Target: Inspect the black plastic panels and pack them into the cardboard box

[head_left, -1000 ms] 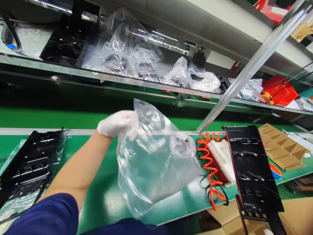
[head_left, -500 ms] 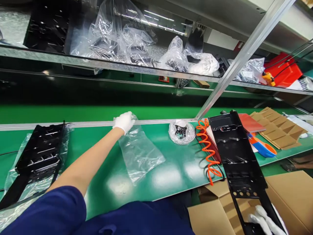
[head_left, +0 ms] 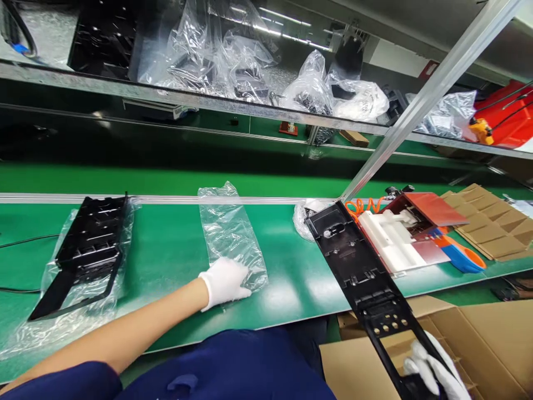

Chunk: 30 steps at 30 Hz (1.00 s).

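Left hand: the person's left hand (head_left: 225,282), in a white glove, lies flat on the near end of the clear plastic bag (head_left: 231,236); the fingers are stretched out and pressed down on the film, not closed around it.
Plastic bag: it lies flat on the green table (head_left: 175,250), long side pointing away from the person, and its far end reaches the metal rail (head_left: 158,198) at the back of the table.
Right hand: the right hand (head_left: 433,375), also in a white glove, is at the bottom right corner; the fingers are closed around the near end of a long black plastic panel (head_left: 362,275).
Black panel: it is held tilted, from the hand up and left across the table edge; its far end is just beside a small crumpled bag (head_left: 303,218) with dark parts inside.
Cardboard box: an open cardboard box (head_left: 478,344) stands below the table edge, under the right hand.
Left side of table: a second black panel (head_left: 89,247) lies on top of another clear bag, well apart from the left hand.
Right side of table: a red and white fixture (head_left: 400,233), an orange coiled hose (head_left: 362,206) and a cardboard insert (head_left: 491,222) are there.
Upper shelf: more crumpled clear bags (head_left: 233,61) and dark parts lie on the shelf above.
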Available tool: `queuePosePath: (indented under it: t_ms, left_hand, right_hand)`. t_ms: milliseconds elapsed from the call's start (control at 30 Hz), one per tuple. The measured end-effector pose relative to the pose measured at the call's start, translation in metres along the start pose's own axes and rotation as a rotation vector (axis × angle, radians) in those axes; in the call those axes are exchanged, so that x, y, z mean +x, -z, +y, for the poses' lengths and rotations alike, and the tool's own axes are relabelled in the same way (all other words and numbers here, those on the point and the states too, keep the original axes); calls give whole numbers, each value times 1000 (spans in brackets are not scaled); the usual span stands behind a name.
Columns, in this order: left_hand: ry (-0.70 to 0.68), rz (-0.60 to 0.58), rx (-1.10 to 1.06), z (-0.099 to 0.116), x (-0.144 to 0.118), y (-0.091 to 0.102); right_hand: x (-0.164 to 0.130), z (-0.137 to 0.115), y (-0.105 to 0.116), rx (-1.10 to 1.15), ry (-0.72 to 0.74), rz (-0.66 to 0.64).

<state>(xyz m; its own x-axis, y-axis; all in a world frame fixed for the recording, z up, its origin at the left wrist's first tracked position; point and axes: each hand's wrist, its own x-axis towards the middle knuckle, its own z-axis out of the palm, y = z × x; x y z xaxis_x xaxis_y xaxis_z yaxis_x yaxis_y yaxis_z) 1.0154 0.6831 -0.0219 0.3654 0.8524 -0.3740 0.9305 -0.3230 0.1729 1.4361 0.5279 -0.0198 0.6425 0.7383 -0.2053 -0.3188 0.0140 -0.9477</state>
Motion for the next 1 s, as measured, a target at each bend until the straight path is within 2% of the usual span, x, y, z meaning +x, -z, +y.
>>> queuePosePath:
  t_ms: [33,100,167,233,267,300,367,467,533,633,833,1000]
  left_hand:
    - [23,-51,26,2,-3,-7]
    - [-23,-51,-51,12,0,-22]
    - [-157,-52,-348,27,9,-29]
    - [-260,-82,-751,39,18,-24]
    - [-266,-57,-931,43,22,-17]
    - [-238,2,-1077,45,25,-9]
    - [-173,197,-1278,42,28,9]
    - [-259,406,-1477,33,26,24]
    - [-346,537,-1502,30,20,23]
    - [-368,678,-1433,33,9,16]
    - [-347,656,-1483,44,-3,17]
    - [-256,666,-1496,50,-6,26]
  right_hand:
    - [2,2,-2,68,-7,0]
    - [4,4,-14,133,-24,-5]
    - [6,2,-28,172,-48,-34]
    - [8,-4,-39,188,-55,-97]
    - [9,-8,-42,185,-51,-135]
    - [10,-12,-42,177,-44,-176]
    - [9,-18,-39,139,-26,-254]
    - [6,-23,-31,92,-18,-324]
    - [2,-23,-29,106,-49,-343]
    - [-2,-23,-29,203,-112,-360]
    - [0,-23,-35,408,-152,-328]
    - [5,-22,-47,452,-192,-346]
